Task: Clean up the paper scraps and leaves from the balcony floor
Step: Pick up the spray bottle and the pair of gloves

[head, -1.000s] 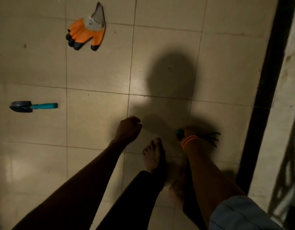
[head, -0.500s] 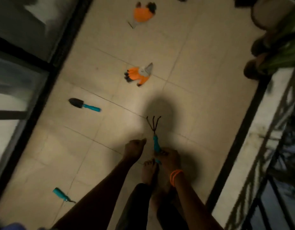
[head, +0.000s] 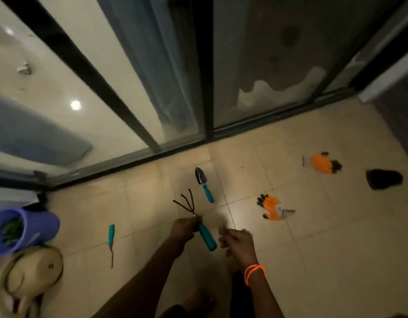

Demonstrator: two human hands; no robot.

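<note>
Low center of frame, my left hand (head: 183,228) grips the rake (head: 198,222) at its neck, prongs up-left. Right hand (head: 237,239) just beside the handle, fingers loosely curled, blurred, holding nothing I can see. Trowel (head: 204,183) lies above; gloves (head: 273,210) right.

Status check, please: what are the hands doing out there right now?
Left hand grips hand rake. Right hand loosely curled, empty. No scraps or leaves visible; trowel lies just ahead.

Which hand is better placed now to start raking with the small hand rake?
Probably the left. The left hand already grips the hand rake near its head, tines pointing away. The right hand is beside the handle, apparently holding nothing.
</note>
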